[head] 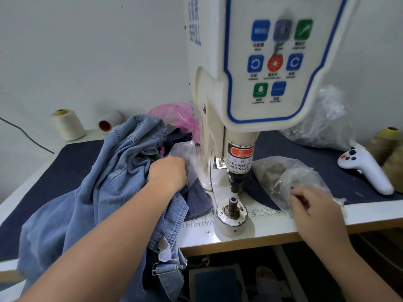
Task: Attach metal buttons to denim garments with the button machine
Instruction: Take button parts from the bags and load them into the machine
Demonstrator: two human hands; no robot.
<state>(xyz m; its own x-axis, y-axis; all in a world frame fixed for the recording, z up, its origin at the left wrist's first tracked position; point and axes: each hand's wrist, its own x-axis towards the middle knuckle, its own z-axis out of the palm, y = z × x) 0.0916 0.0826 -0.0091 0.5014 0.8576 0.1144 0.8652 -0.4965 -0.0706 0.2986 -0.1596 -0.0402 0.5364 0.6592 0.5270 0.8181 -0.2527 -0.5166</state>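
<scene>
The white button machine (250,73) stands at the table's front, its lower die post (233,205) bare under the punch (236,182). A light blue denim garment (91,188) is heaped left of it, one strap with a metal buckle (162,265) hanging over the edge. My left hand (169,173) reaches over the denim into a clear plastic bag (185,158) beside the machine; its fingers are hidden. My right hand (311,208) pinches at a clear bag of small metal parts (281,177) to the right of the die.
A dark cloth (65,162) covers the table, with a ruler strip (263,213) along the front. Thread cones (68,124) stand at the back left, a pink bag (181,118) behind the denim. A white controller (366,168) and crumpled plastic (325,120) lie right.
</scene>
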